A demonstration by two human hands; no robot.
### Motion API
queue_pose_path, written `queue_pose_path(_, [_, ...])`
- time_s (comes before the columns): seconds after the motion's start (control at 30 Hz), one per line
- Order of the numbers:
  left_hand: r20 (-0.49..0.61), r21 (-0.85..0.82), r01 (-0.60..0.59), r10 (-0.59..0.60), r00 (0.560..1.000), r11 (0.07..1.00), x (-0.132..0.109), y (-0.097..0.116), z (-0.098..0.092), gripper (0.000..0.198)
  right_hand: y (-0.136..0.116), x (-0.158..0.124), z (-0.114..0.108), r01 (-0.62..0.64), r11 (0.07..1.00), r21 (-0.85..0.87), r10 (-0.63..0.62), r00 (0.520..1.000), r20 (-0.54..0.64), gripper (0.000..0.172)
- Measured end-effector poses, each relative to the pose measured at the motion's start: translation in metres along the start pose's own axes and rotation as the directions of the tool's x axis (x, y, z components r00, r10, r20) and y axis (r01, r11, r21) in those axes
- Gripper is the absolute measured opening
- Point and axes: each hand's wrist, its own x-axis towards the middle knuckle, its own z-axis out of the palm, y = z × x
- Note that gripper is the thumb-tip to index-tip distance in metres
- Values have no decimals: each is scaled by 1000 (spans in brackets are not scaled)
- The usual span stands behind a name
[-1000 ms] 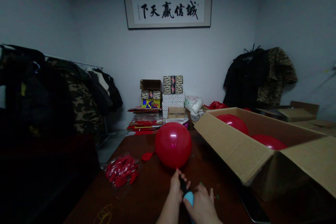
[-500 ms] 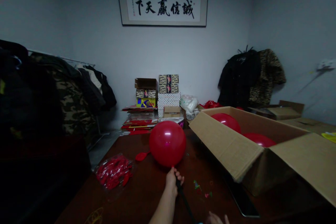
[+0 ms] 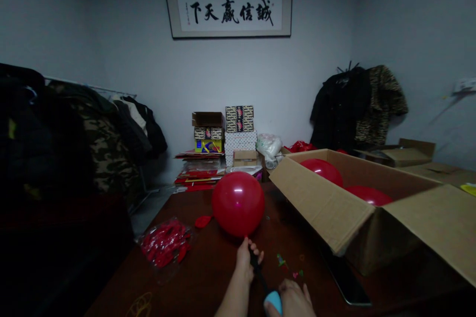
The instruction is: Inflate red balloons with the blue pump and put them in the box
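An inflated red balloon sits on the tip of a black hand pump above the dark wooden table. My left hand pinches the balloon's neck against the pump nozzle. At the bottom edge my right hand is closed on the pump's light blue handle. A clear bag of uninflated red balloons lies to the left, and a single flat red balloon rests behind it.
A large open cardboard box holding red balloons fills the right side. A dark flat phone lies by the box. Stacked boxes stand at the far end. Coats hang left and right. Rubber bands lie near left.
My right hand pulled the pump handle back out of view, then pushed it forward again. The balloon stays on the nozzle, held by my left hand.
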Motion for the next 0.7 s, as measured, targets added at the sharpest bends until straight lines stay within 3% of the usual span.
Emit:
queue_pose_path(0.13, [21, 7, 6, -6, 1000, 1000, -1, 0, -3, 25, -22, 24, -10, -4, 1000, 12, 4, 1000, -13, 50])
queue_pose_path(0.37, [16, 86, -40, 39, 999, 995, 10, 3, -10, 27, -33, 38, 11, -24, 1000, -11, 23, 1000, -21, 53])
queue_pose_path(0.53, [28, 86, -54, 52, 998, 995, 14, -4, -9, 26, -18, 22, 10, -14, 998, -55, 15, 1000, 15, 57])
queue_pose_path(0.7, [6, 56, -45, 45, 999, 997, 14, 0, -1, 26, 15, -3, 16, -4, 993, -116, 17, 994, 109, 58])
